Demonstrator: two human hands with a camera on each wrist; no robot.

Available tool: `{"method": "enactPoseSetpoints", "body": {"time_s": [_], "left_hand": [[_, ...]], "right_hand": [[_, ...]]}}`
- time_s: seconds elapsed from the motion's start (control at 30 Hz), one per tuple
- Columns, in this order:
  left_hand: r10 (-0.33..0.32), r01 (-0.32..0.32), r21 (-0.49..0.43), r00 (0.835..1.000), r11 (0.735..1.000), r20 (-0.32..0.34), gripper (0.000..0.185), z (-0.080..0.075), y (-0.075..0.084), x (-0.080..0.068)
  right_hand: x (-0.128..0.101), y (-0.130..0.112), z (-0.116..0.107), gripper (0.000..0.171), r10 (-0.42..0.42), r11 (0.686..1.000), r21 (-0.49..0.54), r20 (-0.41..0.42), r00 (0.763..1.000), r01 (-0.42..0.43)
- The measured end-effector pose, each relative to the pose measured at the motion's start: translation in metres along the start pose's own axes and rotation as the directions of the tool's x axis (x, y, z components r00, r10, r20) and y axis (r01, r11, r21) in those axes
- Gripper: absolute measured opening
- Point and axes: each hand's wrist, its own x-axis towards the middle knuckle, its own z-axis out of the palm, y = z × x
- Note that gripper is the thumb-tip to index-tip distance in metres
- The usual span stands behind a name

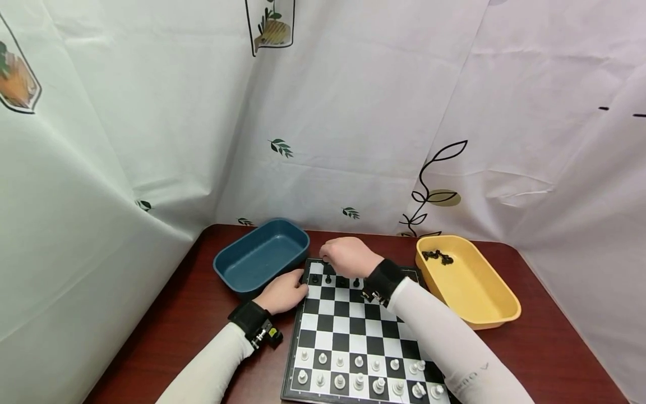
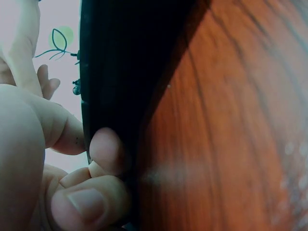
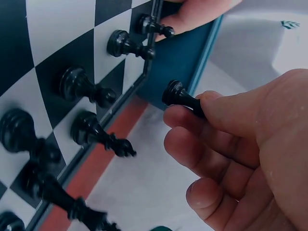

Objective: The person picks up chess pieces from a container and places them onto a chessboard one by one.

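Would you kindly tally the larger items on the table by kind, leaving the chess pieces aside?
Blue tray: 1
Yellow tray: 1
Chessboard: 1
Total: 3

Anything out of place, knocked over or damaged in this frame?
Nothing stands out. The chessboard lies flat on the table, the white pieces stand upright in their rows, and the right hand holds a black pawn. A few black pieces lie in the yellow tray, contained there.
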Motion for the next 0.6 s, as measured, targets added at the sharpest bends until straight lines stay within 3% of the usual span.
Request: {"method": "enactPoseSetpoints", "body": {"time_s": [0.23,0.6], "left_hand": [[0.023,-0.023,-0.006,1.0,1.0,0.004,0.031,-0.002,0.0,0.0],[0.039,-0.039,-0.004,0.999,0.999,-0.002,0.033,-0.002,-0.005,0.003]], "right_hand": [[0.011,-0.001,0.01,0.012,0.013,0.999,0.029,0.036,0.999,-0.014],[0.025,-0.007,0.02,0.024,-0.011,0.999,-0.048,0.039,0.999,0.013]]}}
